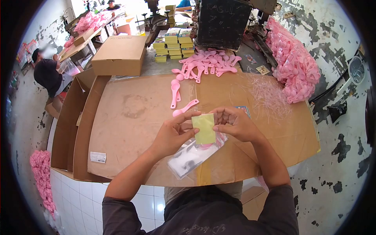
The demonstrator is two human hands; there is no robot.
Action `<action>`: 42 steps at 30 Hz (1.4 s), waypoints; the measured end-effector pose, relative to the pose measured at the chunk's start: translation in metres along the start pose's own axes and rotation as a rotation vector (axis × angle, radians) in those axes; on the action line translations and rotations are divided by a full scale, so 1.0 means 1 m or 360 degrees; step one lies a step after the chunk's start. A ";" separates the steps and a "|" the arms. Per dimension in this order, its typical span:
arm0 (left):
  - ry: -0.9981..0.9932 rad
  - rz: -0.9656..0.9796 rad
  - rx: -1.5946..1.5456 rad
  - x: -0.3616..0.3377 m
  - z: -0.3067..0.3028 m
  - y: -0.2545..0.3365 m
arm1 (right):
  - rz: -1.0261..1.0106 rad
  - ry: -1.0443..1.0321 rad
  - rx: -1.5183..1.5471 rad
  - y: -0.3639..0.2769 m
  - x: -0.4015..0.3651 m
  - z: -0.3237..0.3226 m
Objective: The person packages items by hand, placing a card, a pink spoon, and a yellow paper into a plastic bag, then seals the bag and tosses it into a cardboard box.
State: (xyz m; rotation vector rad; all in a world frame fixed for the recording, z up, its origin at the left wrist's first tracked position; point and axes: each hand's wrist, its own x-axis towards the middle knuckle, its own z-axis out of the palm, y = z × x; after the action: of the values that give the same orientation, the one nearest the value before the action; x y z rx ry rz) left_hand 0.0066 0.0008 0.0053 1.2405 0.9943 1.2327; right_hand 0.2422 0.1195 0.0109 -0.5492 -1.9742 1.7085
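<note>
My left hand pinches the left edge of a small yellow-green card. At the card's right edge, my right hand grips it between thumb and fingers. Below the card, a clear plastic bag lies on the cardboard-covered table, partly hidden by the card and my hands; something pink shows at its upper end. Just beyond my left hand rests a loose pink measuring spoon. More pink spoons lie farther up, near a heap of pink spoons.
Stacks of cards stand at the back beside a closed cardboard box. A black metal machine rises behind the heap. Bagged pink spoons and plastic strips lie right. An open carton borders the left; a person sits beyond.
</note>
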 end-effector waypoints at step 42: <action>0.1012 0.0510 -0.0203 0.015 -0.107 0.006 | -0.0386 0.0501 0.0158 -0.028 -0.094 -0.182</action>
State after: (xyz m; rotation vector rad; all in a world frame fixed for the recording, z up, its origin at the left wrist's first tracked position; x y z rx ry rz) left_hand -0.0979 0.0283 0.0010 0.9406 1.1633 1.9852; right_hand 0.4251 0.2072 0.0508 -0.4872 -1.6517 1.4627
